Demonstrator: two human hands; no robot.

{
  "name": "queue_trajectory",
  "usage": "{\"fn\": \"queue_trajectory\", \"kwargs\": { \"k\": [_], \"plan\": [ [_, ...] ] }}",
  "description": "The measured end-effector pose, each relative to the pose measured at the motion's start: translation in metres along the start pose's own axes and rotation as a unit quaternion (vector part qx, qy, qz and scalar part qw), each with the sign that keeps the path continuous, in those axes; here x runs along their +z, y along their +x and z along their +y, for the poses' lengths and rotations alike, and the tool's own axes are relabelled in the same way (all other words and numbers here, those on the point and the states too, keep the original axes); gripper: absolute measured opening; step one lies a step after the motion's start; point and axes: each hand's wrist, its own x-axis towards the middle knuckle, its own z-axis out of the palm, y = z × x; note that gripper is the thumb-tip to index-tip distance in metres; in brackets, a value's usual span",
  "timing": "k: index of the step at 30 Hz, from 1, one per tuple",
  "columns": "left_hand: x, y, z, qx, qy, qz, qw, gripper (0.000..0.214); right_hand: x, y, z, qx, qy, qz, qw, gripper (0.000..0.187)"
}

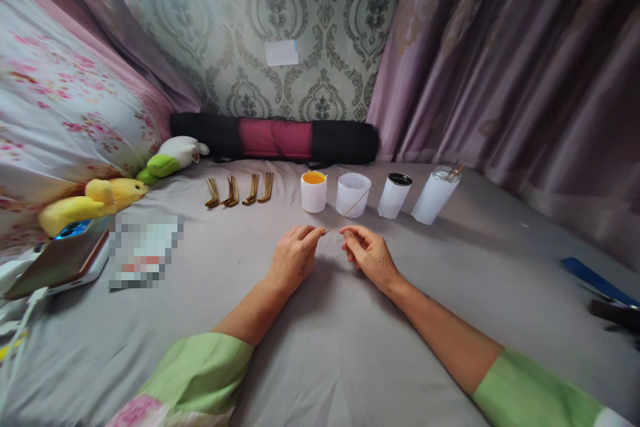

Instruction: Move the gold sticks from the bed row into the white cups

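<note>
My left hand (296, 255) is closed in a pinch over the grey sheet, with a tiny thin tip poking out past thumb and forefinger; its kind is too small to make out. Facing it a short gap away, my right hand (371, 255) has its fingertips pressed together, and whatever they may hold is hidden. Just beyond stand a white cup with orange inside (313, 199) and a translucent white cup (350, 203). A thin stick (358, 201) slants across the translucent cup's front; I cannot tell whether it touches my right hand.
A white cylinder with a dark top (393, 203) and a taller one holding thin sticks (431, 203) stand right. Several bundles of bent brown sticks (250, 193) lie left. Plush toys (107, 193), a phone (75, 229) and a blue object (600, 280) lie farther out.
</note>
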Motion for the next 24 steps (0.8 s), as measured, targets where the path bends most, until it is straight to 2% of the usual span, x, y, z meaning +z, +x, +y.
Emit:
{"fn": "queue_trajectory", "kwargs": {
  "k": [8, 19, 24],
  "plan": [
    [-0.0058, -0.0005, 0.0044, 0.031, 0.079, -0.044, 0.995, 0.032, 0.0023, -0.0014, -0.0045, -0.001, 0.019, 0.005, 1.0, 0.033],
    [-0.0078, -0.0002, 0.0063, 0.053, 0.102, -0.079, 0.99, 0.031, 0.0001, -0.0001, -0.0024, 0.023, 0.056, -0.002, 0.998, 0.038],
    [-0.0061, -0.0006, 0.0071, 0.054, 0.089, -0.076, 0.992, 0.031, 0.0002, 0.0012, -0.0001, 0.031, 0.068, 0.007, 0.997, 0.04]
  ]
}}
